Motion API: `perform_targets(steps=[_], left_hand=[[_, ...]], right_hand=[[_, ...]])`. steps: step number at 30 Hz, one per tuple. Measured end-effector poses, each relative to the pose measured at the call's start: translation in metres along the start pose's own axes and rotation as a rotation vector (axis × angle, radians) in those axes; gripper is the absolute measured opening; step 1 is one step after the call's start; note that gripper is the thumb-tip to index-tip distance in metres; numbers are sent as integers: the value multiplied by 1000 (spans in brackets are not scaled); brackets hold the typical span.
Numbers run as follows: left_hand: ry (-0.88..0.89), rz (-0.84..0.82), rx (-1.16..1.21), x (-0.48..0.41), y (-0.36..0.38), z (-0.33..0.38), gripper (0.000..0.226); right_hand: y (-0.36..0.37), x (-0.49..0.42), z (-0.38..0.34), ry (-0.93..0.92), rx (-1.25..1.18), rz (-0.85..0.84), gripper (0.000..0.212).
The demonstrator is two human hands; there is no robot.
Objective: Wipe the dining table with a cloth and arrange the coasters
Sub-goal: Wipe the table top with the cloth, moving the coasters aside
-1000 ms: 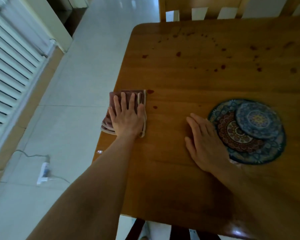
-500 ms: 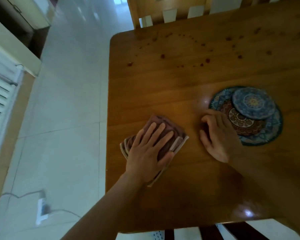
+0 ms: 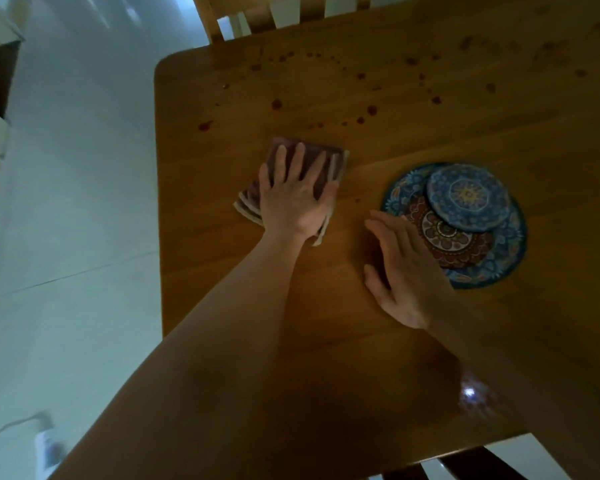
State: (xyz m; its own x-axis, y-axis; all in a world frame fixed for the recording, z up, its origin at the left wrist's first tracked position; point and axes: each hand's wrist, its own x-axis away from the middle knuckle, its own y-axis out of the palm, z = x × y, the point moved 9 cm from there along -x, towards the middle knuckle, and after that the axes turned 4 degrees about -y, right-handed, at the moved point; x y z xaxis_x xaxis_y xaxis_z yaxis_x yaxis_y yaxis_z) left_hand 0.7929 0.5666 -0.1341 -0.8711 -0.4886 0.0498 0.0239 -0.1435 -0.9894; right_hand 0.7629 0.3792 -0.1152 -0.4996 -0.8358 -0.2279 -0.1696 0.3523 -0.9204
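My left hand (image 3: 293,195) presses flat, fingers spread, on a folded maroon cloth (image 3: 317,155) with pale edges, near the middle left of the wooden dining table (image 3: 430,133). Dark red spots (image 3: 371,110) dot the table beyond the cloth. My right hand (image 3: 400,268) lies flat on the wood, fingers straight, its edge against a stack of round patterned coasters: a small blue one (image 3: 468,197) on a red one (image 3: 458,244) on a large blue one (image 3: 503,258).
A wooden chair back (image 3: 278,12) stands at the table's far edge, and a dark chair (image 3: 475,464) at the near edge. Pale tiled floor (image 3: 77,202) lies left, with a white power strip (image 3: 47,448) and cable on it.
My left hand has slid the cloth from the table's left edge inward, then farther up toward the spots. My right hand has uncurled and lies flat again beside the coasters.
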Motion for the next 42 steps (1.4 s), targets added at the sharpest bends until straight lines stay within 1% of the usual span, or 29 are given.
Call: perform_targets(steps=[2, 4, 7, 10, 12, 13, 14, 16, 17, 19, 21, 22, 24, 25, 26, 27, 28, 29, 30, 31, 32, 33, 34, 35, 36, 37, 39, 40, 42], left_hand=[[128, 46, -1, 19, 0, 21, 56], [240, 78, 31, 54, 1, 35, 54], [292, 90, 101, 114, 2, 37, 56], [255, 32, 96, 168, 5, 28, 63], [231, 3, 89, 198, 6, 22, 69], [218, 0, 102, 208, 6, 20, 69], [195, -5, 132, 215, 7, 17, 65], [134, 26, 235, 215, 3, 12, 50], [96, 44, 289, 213, -1, 11, 42], [-1, 87, 409, 205, -10, 9, 34], [-190, 89, 664, 200, -23, -1, 23], [-303, 65, 864, 199, -28, -8, 18], [-463, -3, 1318, 198, -34, -11, 20], [-511, -57, 1535, 197, -33, -7, 21], [-540, -123, 1717, 196, -29, -2, 22], [-548, -190, 1820, 196, -31, 5, 25], [-547, -239, 1802, 195, -27, 6, 30], [-520, -270, 1706, 194, -29, 7, 32], [-496, -254, 1516, 191, -31, 0, 32], [-464, -197, 1278, 188, -35, -13, 35], [-440, -106, 1009, 187, -39, -31, 39], [-463, -14, 730, 192, -44, -56, 42], [-508, 74, 507, 198, -48, -82, 46], [-557, 111, 378, 206, -47, -105, 50], [-598, 103, 299, 211, -37, -126, 54], [-618, 63, 254, 217, -28, -137, 57], [-594, 20, 191, 221, -9, -144, 62], [-584, 31, 191, 222, -6, -143, 62], [-577, 73, 212, 221, -8, -143, 63]], right_hand=[[-3, 0, -1, -10, -13, 28, 61], [-6, 0, -2, -13, -39, 58, 57], [-10, 1, -2, -18, -69, 97, 46], [-8, 2, -2, -35, -67, 71, 41], [-5, 2, -3, -39, -63, 36, 42], [-3, 3, -2, -44, -49, 15, 43], [-1, 4, -3, -51, -28, -7, 45], [4, 4, -7, -81, 16, -71, 47], [7, 4, -10, -97, 23, -106, 48], [6, 2, -18, -128, 1, -136, 50], [-2, 4, -29, -133, -82, -115, 54], [-6, 7, -35, -118, -162, -105, 56], [-12, 14, -46, 5, -446, -132, 57], [-15, 16, -51, 89, -609, -119, 55], [-21, 16, -56, 161, -742, -80, 48], [-27, 13, -60, 221, -826, -23, 38], [-29, 9, -59, 280, -857, 16, 27], [-31, 6, -58, 339, -849, 24, 21], [-28, 3, -55, 401, -806, -25, 21], [-22, 4, -48, 456, -676, -130, 26], [-18, 6, -40, 467, -423, -236, 38], [-17, 9, -33, 436, -145, -285, 51], [-21, 11, -33, 375, 32, -248, 61], [-22, 12, -39, 322, 80, -201, 63], [-18, 14, -47, 296, 49, -188, 61], [-7, 17, -57, 296, -13, -218, 60], [19, 23, -73, 335, -76, -294, 69], [27, 22, -77, 347, -51, -287, 73], [36, 8, -79, 343, 46, -246, 70]])
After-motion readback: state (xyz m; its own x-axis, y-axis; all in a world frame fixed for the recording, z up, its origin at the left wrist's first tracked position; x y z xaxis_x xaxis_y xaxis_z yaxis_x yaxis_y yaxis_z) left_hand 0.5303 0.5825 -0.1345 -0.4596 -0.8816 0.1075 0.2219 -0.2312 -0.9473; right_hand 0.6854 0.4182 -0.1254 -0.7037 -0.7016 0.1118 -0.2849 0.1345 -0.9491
